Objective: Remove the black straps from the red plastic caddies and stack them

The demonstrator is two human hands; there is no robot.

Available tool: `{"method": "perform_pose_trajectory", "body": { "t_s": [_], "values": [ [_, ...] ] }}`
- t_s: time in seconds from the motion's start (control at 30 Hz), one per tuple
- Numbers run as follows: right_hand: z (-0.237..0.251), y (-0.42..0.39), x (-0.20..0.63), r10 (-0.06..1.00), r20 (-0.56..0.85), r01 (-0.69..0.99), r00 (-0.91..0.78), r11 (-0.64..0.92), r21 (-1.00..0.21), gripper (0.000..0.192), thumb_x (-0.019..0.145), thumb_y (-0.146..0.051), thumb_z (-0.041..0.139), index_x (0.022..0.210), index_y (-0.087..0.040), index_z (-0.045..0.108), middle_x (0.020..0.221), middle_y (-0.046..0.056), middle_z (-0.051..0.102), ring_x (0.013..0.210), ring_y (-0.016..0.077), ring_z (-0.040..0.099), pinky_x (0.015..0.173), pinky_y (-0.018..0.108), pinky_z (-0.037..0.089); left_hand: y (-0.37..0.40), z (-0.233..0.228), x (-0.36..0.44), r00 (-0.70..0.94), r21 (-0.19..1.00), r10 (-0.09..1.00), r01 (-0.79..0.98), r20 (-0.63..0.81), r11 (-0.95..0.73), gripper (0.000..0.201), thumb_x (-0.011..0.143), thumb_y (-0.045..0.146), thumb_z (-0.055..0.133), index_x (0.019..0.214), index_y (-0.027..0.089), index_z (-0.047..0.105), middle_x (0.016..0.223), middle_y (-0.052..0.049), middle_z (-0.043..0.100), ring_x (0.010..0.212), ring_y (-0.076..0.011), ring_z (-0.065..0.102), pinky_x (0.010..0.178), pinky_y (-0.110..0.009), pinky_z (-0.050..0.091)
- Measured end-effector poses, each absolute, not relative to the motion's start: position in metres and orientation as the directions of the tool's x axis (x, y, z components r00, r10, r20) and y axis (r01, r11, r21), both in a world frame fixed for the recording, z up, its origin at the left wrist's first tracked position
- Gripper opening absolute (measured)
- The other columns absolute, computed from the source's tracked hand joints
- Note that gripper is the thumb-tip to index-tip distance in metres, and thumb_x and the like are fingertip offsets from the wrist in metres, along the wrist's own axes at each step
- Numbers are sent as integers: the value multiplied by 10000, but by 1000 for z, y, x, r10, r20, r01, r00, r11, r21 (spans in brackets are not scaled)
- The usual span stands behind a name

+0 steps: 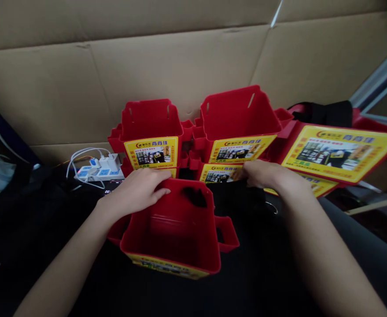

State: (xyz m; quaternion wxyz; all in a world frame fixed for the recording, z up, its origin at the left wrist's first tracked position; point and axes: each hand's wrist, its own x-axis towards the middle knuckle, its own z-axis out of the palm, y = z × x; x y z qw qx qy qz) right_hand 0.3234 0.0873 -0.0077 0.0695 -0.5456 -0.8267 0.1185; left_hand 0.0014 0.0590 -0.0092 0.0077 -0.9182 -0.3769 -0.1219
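An empty red plastic bin (180,229) with a yellow label on its near face rests in front of me on a dark surface. My left hand (137,191) grips its far rim, fingers curled over the edge. My right hand (262,174) reaches to a stack of red bins (236,121) at the back right and touches the yellow label of a lower bin (218,172); whether it grips the bin is unclear. A second stack of red bins (150,125) stands at the back left.
More red labelled bins (341,149) lie tilted on the right under a black strap. A white power strip (97,171) with plugs and cables sits left of the stacks. Cardboard sheets (180,57) form the back wall.
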Motion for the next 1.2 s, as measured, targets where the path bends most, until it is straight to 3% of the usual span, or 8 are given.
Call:
{"method": "perform_pose_trajectory", "body": {
  "t_s": [0.17,0.3,0.43,0.53,0.67,0.8,1.0,1.2],
  "values": [
    [2,62,272,706,-12,649,-708,644,-405,564,707,-240,622,1260,-238,510,1233,34,566,1103,218,539,927,324,421,56,-7,4,679,78,696,701,232,-709,100,841,261,487,844,187,554,894,-43,662,804,-218,614,660,-315,432],
    [7,64,252,637,-118,609,-762,643,-465,279,788,-177,465,953,-173,690,904,40,698,817,181,645,742,284,490,56,-8,5,683,79,690,694,239,-715,101,842,260,486,847,186,554,889,-44,659,816,-214,611,668,-306,434],
    [33,59,313,918,224,883,-328,382,-273,471,671,-61,374,1003,-179,687,992,53,685,927,222,619,854,365,463,57,-10,5,683,57,688,699,245,-713,131,851,274,469,873,184,561,904,-56,656,830,-233,613,679,-339,456],
    [38,31,359,838,537,961,95,65,-270,462,713,-134,373,1056,-253,659,1027,73,663,899,275,619,833,450,466,59,-11,4,677,42,695,708,244,-705,157,847,289,470,925,190,565,950,-68,652,861,-255,615,698,-375,472],
    [-24,-11,378,936,318,942,-150,232,-241,371,747,-343,405,998,-341,679,1130,61,622,1058,335,561,965,475,406,59,-13,4,662,50,710,722,242,-690,208,851,289,454,997,189,564,1011,-87,643,881,-260,619,734,-409,487],
    [-112,-50,384,992,113,975,-52,75,-210,447,713,-567,462,1091,-404,637,1334,53,470,1230,369,392,1005,522,348,56,-14,8,653,14,718,737,238,-675,240,855,278,433,1025,171,565,1070,-115,623,913,-271,612,766,-432,495],
    [-163,-91,393,988,153,976,-20,53,-213,719,772,-588,415,1404,-266,300,1469,108,197,1326,341,209,1064,588,107,7,-9,4,671,-129,614,712,416,-690,458,851,377,455,1274,203,431,1321,-106,471,1183,-274,461,960,-429,428],
    [-155,-89,358,966,210,950,-148,198,-242,965,703,-604,546,1449,-239,54,1496,133,22,1345,360,65,1021,623,175,-39,-38,-6,827,-97,561,562,33,-822,251,825,241,505,1065,246,580,975,-23,685,823,-206,656,736,-322,520]
  ]
}}
